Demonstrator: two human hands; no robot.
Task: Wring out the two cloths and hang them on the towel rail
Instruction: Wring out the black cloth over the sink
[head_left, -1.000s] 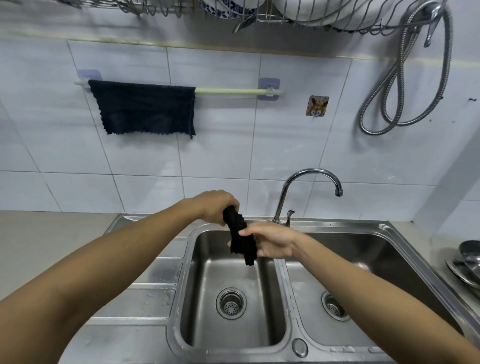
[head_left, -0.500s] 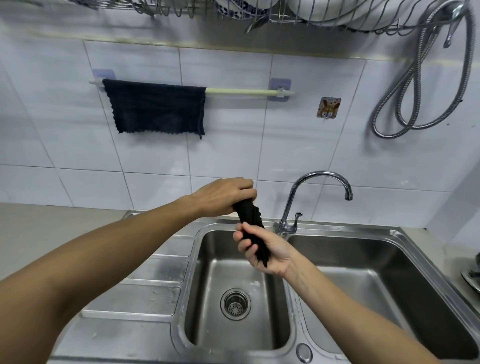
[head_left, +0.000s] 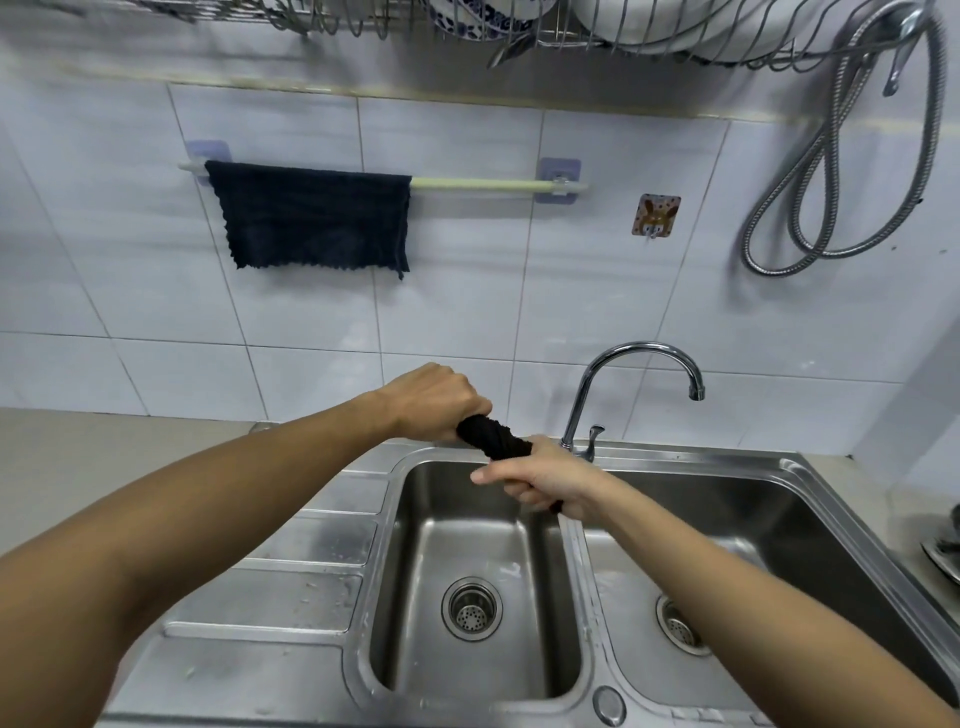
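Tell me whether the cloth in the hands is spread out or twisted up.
Twisted up. The black cloth is a tight roll with spiral creases, gripped between the left hand and right hand over the sink.

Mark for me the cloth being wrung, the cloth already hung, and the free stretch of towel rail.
Wrung cloth (head_left: 493, 439), head view: twisted middle between both hands.
Hung cloth (head_left: 311, 218), head view: centre of its draped front.
Towel rail (head_left: 478, 184), head view: bare bar right of the hung cloth.
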